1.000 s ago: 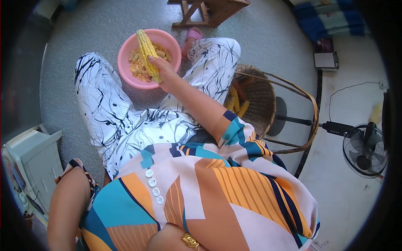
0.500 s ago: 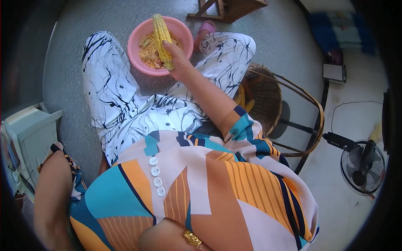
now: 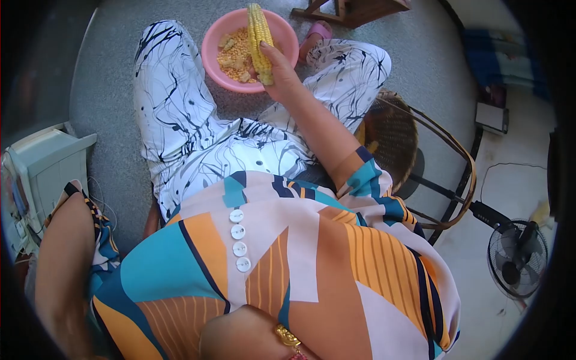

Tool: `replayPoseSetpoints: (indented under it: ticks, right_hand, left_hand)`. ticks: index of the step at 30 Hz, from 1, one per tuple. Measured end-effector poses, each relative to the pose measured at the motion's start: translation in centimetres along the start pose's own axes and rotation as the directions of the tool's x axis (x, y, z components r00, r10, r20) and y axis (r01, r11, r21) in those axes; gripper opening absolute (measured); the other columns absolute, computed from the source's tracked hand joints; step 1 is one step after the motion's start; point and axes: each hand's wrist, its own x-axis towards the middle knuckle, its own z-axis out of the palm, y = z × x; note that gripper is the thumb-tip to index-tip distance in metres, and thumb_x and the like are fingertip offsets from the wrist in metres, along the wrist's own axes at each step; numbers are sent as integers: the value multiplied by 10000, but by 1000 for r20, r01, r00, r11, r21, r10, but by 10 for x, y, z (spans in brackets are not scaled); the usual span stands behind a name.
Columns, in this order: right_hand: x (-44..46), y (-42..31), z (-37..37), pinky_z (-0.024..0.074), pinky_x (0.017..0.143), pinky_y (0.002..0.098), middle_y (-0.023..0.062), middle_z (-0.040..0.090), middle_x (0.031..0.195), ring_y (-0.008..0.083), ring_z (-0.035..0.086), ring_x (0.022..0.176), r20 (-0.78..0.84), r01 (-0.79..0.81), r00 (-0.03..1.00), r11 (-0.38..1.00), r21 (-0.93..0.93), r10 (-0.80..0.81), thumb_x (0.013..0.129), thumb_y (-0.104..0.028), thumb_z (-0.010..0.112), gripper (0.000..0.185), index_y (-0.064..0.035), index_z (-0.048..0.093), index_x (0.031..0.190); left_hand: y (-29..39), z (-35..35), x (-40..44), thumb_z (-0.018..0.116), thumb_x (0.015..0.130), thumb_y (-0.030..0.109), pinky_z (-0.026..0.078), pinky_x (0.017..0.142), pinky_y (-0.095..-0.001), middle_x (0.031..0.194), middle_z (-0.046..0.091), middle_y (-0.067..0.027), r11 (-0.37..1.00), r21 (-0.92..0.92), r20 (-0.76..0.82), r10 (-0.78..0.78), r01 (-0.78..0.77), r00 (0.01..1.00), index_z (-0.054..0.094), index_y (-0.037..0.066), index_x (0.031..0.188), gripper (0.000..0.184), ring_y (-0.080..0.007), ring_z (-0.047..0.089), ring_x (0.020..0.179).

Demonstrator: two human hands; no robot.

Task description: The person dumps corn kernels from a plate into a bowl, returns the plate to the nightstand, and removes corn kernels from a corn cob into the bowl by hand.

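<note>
In the head view my right hand (image 3: 281, 71) grips the lower end of a yellow ear of corn (image 3: 260, 36), its thumb pressed along the side. The ear stands tilted over a round pink basin (image 3: 290, 42). Loose corn kernels (image 3: 233, 60) and some pale pieces lie inside the basin, which rests on the floor between my legs. My left arm (image 3: 63, 264) is bent at the left edge, and its hand lies outside the view.
A woven basket (image 3: 396, 135) with a long hoop handle stands beside my right leg, some corn inside. Beyond it lies a black fan (image 3: 517, 258). A wooden stool or frame (image 3: 354, 11) is ahead, and a pale cabinet (image 3: 54, 162) stands at left.
The view has shifted, so the basin and legs appear higher and farther right. My right hand keeps its hold on the ear of corn above the basin.
</note>
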Motion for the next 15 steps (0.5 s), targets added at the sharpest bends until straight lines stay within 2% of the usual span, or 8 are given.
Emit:
replayPoseSetpoints:
  ticks: [2, 3, 5, 8, 15]
  right_hand:
    - [1, -1, 0, 483, 554, 256, 59, 549, 882, 144, 552, 720, 1, -4, 1000, 1000, -4, 4, 809, -289, 569, 363, -72, 459, 1078]
    - [3, 0, -3, 482, 555, 257, 60, 549, 879, 144, 554, 721, 8, -8, 1000, 1000, -7, 8, 809, -291, 570, 360, -75, 461, 1076]
    - [3, 1, -4, 482, 555, 256, 62, 552, 874, 145, 557, 724, 13, -18, 1000, 1000, -6, 18, 809, -294, 572, 354, -79, 466, 1070]
    - [3, 0, -4, 483, 554, 255, 62, 558, 869, 145, 562, 732, 9, -27, 1000, 1000, -2, 27, 809, -297, 572, 345, -84, 473, 1062]
    - [4, 1, -6, 495, 555, 258, 56, 559, 885, 143, 565, 760, 19, -29, 999, 1000, -11, 29, 814, -295, 566, 346, -86, 468, 1071]
  left_hand:
    - [-1, 2, -3, 430, 881, 157, 431, 443, -195, 745, 566, -95, 999, 18, -35, -40, 41, 999, 512, -7, 950, 196, -76, 473, 469]
    - [3, -17, 6, 454, 866, 115, 434, 449, -196, 727, 563, -93, 995, 21, 48, -103, 102, 994, 515, -10, 937, 156, -78, 476, 474]
    - [5, -23, 10, 479, 850, 70, 432, 451, -190, 687, 553, -86, 984, 23, 106, -179, 178, 978, 520, -15, 907, 110, -81, 472, 464]
    - [6, -24, 12, 460, 859, 97, 424, 448, -181, 674, 548, -82, 968, -36, 151, -240, 248, 959, 523, -13, 892, 131, -80, 464, 447]
    - [2, -17, 11, 415, 879, 160, 406, 439, -161, 644, 535, -74, 962, -98, 136, -240, 254, 961, 529, -10, 856, 206, -78, 447, 408]
